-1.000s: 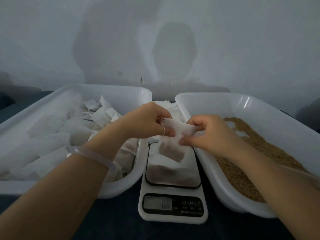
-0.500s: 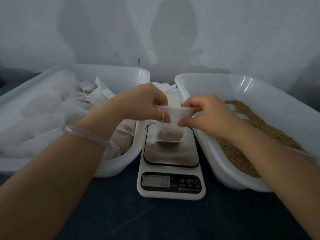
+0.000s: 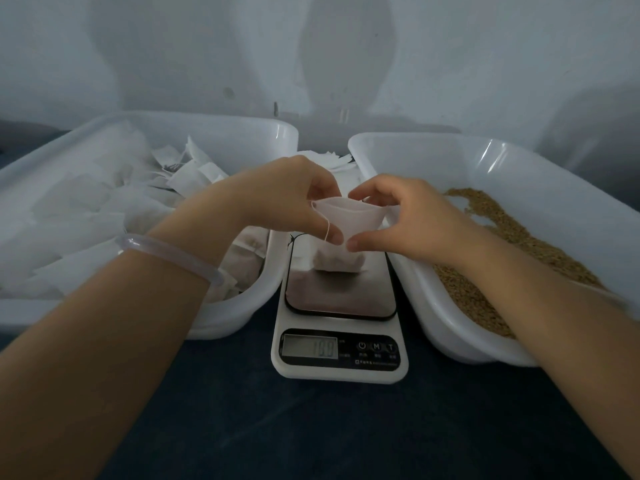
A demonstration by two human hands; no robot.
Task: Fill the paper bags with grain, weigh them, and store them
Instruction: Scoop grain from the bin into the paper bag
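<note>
White paper bag [image 3: 349,220]: held upright over the scale's steel plate [image 3: 339,296], mouth open at the top; its darker, grain-filled lower end looks to rest on the plate, though the contact line is hard to make out. A thin string [image 3: 327,226] hangs from its left top corner.
Left hand [image 3: 287,199]: thumb and fingers pinch the bag's left edge near the top; a clear bangle [image 3: 173,254] sits on the wrist.
Right hand [image 3: 408,220]: thumb and fingers pinch the bag's right edge.
Scale [image 3: 339,355]: white, on the dark surface [image 3: 311,427] between the two tubs.
Display [image 3: 309,347]: faint digits, seemingly "10.0"; not sharp enough to be sure.
Buttons [image 3: 376,347]: a power symbol, "M" and "T"; the small print beneath them and along the lower edge is too small to read.
Left tub [image 3: 221,123]: white plastic, heaped with white bags; those nearest the scale show dark contents through the paper.
Right tub [image 3: 450,147]: white plastic, holding loose brown grain [image 3: 512,237].
Hidden or cut off: both tubs run past the frame edges; the right forearm covers the grain tub's near corner; a pile of white bags [image 3: 332,159] behind the scale is mostly hidden by the hands.
</note>
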